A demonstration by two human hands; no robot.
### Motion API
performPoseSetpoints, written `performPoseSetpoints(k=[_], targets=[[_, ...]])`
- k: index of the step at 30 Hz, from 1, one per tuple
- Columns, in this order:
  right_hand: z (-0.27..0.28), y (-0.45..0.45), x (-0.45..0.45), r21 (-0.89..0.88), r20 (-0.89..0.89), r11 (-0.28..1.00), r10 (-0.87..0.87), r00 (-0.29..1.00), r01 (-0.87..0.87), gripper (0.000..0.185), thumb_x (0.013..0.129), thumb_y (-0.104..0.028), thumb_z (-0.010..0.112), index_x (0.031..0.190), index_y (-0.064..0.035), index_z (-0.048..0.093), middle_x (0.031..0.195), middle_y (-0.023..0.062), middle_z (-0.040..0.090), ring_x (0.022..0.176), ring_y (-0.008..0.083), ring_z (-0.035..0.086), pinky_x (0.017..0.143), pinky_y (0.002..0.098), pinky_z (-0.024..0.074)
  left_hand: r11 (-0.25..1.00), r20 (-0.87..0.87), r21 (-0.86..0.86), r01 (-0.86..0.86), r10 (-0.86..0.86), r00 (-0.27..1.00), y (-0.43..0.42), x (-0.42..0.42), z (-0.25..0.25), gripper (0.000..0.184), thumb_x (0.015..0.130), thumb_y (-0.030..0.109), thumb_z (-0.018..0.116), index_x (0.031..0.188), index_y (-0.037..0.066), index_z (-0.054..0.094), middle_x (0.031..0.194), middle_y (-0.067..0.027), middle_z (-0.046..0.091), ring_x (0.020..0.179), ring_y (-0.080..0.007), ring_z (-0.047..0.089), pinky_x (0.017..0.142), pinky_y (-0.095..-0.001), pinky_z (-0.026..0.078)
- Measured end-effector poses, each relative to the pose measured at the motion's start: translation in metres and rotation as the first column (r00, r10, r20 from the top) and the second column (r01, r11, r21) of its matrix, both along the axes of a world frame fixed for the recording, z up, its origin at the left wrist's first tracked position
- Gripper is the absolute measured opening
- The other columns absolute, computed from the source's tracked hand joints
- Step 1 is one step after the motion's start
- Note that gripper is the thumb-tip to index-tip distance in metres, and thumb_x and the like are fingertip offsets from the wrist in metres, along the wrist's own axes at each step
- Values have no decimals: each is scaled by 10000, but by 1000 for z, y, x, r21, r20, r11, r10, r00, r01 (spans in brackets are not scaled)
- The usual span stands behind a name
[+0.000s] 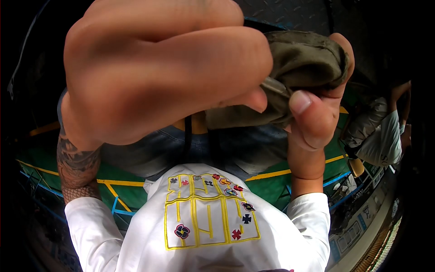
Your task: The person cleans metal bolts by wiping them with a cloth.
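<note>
A dark olive piece of fabric point(308, 59) is held up close to the camera, bunched and folded, with a seam or edging strip across its middle. My left hand point(167, 68) looms large at the upper left, its fingers curled closed on the fabric's left side; its fingertips are partly hidden. On the other side, my right hand point(319, 113) grips the cloth, thumb pressed on the near edge and a finger wrapped behind the far side. A lower fold of the fabric hangs between the two hands.
Below the hands are my lap in blue jeans point(167, 149) and a white shirt point(213, 213). The green floor point(136, 186) has yellow and blue lines. Another person point(380, 131) is at the right. Dark metal plate point(290, 13) lies beyond.
</note>
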State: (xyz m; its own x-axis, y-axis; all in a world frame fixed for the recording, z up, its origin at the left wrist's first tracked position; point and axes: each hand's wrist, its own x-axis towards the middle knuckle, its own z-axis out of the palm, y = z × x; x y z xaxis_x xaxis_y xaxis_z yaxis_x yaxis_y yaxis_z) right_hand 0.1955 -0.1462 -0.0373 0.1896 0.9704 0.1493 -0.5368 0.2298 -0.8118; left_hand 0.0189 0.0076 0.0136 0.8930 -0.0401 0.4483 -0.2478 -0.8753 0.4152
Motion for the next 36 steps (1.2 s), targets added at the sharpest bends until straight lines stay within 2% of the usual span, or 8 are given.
performPoseSetpoints(k=[3,7,9,16,22,25,28,36], targets=[[1,1,0,-28,26,999,-25,999,26,816,654,-78,593,1408,-80,282,1238,161,517,1127,288,537,983,389,428,999,2,21,24,-24,1000,0,0,4,334,682,165,763,872,-62,609,659,-100,572,467,-165,460,405,-279,307],[0,1,3,-85,18,995,-40,999,42,817,659,-81,594,1410,-66,275,1232,162,523,1122,286,541,985,383,422,998,204,-54,39,-27,979,-2,3,-20,308,687,88,755,903,-56,588,666,-109,581,471,-163,474,398,-275,322],[0,1,2,-83,-12,996,-30,999,29,816,661,-85,596,1411,-64,273,1229,162,525,1122,285,541,987,382,419,996,223,-67,53,-37,974,-1,2,-21,308,687,67,755,911,-57,584,669,-113,586,467,-162,478,391,-275,325],[-1,-1,-4,-107,-35,992,-64,997,60,810,667,-80,598,1409,-59,273,1227,164,523,1123,289,541,995,389,415,999,141,-37,26,-21,990,-5,-1,-13,307,699,127,757,884,-59,595,617,-88,566,434,-156,463,377,-269,312],[-1,4,3,7,-14,996,92,996,-91,806,665,-87,606,1402,-51,283,1229,163,521,1129,292,539,1000,395,411,998,35,15,-61,60,998,-7,-2,-3,323,707,206,752,851,-54,624,575,-48,500,440,-160,429,395,-278,295],[2,1,-3,-79,-48,997,1,999,-5,808,662,-82,604,1403,-49,283,1230,162,523,1131,289,539,1000,392,413,998,64,61,-22,18,998,-5,0,-4,335,704,215,754,861,-54,629,587,-44,490,449,-163,419,397,-281,290],[-2,0,1,-99,31,994,-34,999,36,810,660,-78,601,1404,-49,282,1229,162,527,1131,288,541,1000,388,415,998,92,67,-15,9,996,-5,2,-5,327,702,198,755,869,-50,622,604,-51,507,457,-162,430,396,-277,294],[3,1,-6,-104,-95,995,-15,995,5,810,661,-77,609,1405,-62,288,1219,167,538,1127,297,550,992,394,427,999,132,24,-34,31,991,-8,-4,-16,302,714,174,748,858,-44,597,594,-68,529,440,-161,442,393,-279,302]])
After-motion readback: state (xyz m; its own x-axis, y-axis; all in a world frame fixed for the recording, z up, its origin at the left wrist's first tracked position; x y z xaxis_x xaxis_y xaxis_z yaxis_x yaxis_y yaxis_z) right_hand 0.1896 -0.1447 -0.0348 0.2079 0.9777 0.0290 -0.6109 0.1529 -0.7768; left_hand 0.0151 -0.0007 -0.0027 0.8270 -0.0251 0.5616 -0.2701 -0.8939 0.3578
